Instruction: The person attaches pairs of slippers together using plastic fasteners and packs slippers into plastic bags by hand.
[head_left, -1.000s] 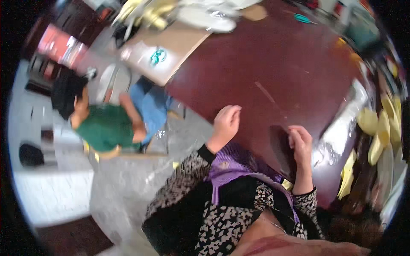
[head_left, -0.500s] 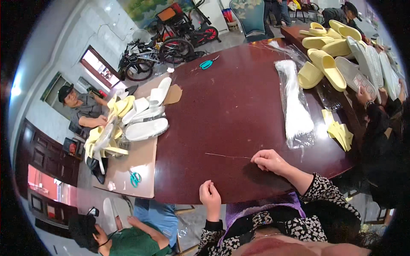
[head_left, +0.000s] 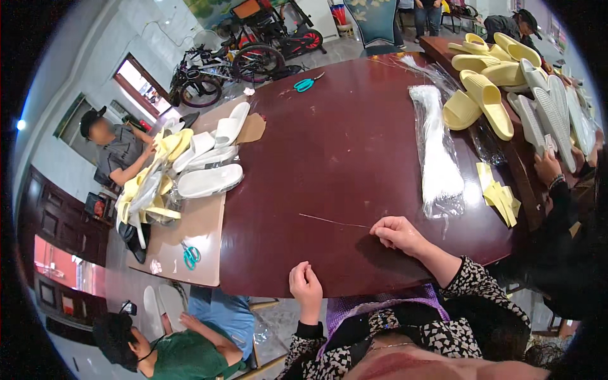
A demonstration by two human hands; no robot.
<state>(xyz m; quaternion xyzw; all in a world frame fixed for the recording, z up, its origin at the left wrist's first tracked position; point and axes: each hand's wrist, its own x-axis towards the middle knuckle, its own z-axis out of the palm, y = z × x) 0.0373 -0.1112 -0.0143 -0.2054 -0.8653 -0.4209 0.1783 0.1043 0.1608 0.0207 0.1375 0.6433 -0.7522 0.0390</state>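
Close to the table's near edge, my right hand (head_left: 398,234) pinches one end of a thin pale strand (head_left: 330,221). The strand stretches leftward over the dark red table (head_left: 285,171). My left hand (head_left: 306,288) is at the same edge, further left, with its fingers curled together. Anything between those fingers is too small or hidden to make out. Beyond my right hand lies a bundle of white strands (head_left: 434,152) in a clear plastic sleeve. Yellow strips (head_left: 497,195) lie to the right of that bundle.
White slides (head_left: 210,182) and yellow slides (head_left: 171,145) pile up at the left, with teal scissors (head_left: 190,255) on cardboard nearby. Other scissors (head_left: 304,84) lie at the far edge. More yellow slippers (head_left: 487,104) crowd the right. Co-workers sit on both sides.
My view has shifted slightly, while my hands keep nearly the same pose and the strand stays in my right hand. At the right, a co-worker's hands have turned the grey-white slippers.
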